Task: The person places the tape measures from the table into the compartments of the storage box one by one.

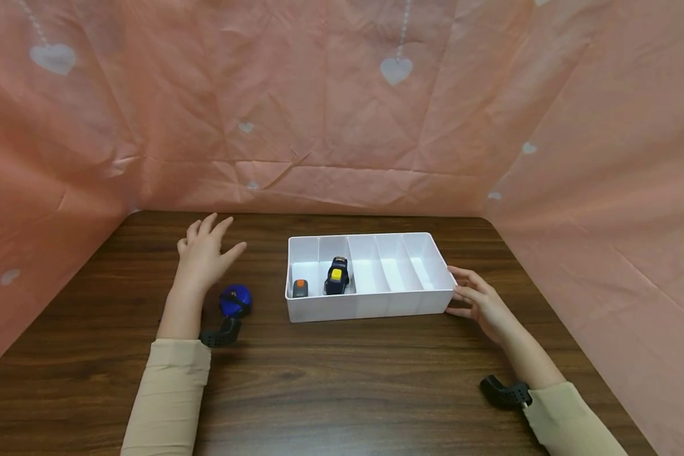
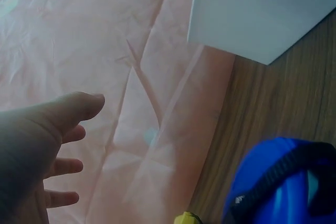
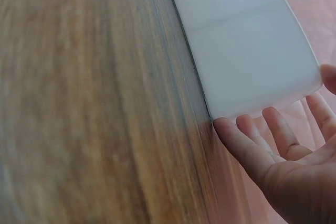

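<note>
Soft, even head-view light, pale glare on the near tabletop [image 1: 342,424], dimmer, hazier wrist views

No text, brand or number readable; white heart symbols [image 1: 396,71] on pink cloth [image 1: 330,126]; pale mark [image 2: 240,200] on blue object [image 2: 265,174] illegible.

The brown wooden table [image 1: 342,380] is streaked with darker grain; the peach cloth backdrop [image 1: 342,126] is patterned with pale hearts [image 1: 396,71]. A rectangular plastic box [image 1: 370,306] is coloured white, a rounded blue object [image 1: 239,295] crossed by black, a chunky black object [image 1: 337,282] marked yellow.
</note>
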`<action>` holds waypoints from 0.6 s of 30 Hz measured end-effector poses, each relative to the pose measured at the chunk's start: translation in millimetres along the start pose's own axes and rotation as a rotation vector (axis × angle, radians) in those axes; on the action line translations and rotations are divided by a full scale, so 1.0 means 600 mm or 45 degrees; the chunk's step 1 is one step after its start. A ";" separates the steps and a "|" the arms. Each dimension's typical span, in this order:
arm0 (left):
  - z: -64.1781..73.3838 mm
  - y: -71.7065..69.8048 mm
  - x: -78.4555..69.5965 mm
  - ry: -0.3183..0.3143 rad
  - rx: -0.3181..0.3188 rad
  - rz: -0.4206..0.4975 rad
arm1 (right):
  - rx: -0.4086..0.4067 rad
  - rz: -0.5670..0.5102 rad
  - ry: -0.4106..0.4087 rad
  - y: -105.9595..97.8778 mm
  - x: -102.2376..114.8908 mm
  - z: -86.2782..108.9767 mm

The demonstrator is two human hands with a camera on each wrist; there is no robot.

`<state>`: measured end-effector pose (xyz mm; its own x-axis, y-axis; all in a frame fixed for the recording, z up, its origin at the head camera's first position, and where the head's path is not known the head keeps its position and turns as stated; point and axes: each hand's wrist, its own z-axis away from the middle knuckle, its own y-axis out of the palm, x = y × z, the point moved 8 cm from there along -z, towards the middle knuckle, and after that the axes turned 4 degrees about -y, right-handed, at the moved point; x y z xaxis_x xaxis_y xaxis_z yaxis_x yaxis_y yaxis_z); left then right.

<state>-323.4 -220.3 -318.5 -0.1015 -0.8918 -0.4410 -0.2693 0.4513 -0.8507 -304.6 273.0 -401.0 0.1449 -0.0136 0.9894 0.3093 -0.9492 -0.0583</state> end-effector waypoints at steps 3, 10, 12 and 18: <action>-0.002 0.003 0.010 -0.031 -0.001 0.015 | 0.003 -0.004 -0.002 0.002 0.001 -0.001; -0.005 0.005 0.036 -0.093 -0.002 0.013 | -0.002 0.011 0.004 0.003 0.000 0.001; -0.006 0.004 0.044 -0.112 0.000 0.002 | 0.001 0.017 0.002 0.002 0.000 0.001; -0.014 0.000 0.059 -0.149 0.004 -0.026 | 0.006 0.015 -0.003 -0.001 0.000 0.001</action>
<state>-335.0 -252.0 -332.1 0.0163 -0.8909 -0.4538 -0.2675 0.4334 -0.8606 -304.1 273.5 -401.0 0.1507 -0.0243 0.9883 0.3121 -0.9474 -0.0708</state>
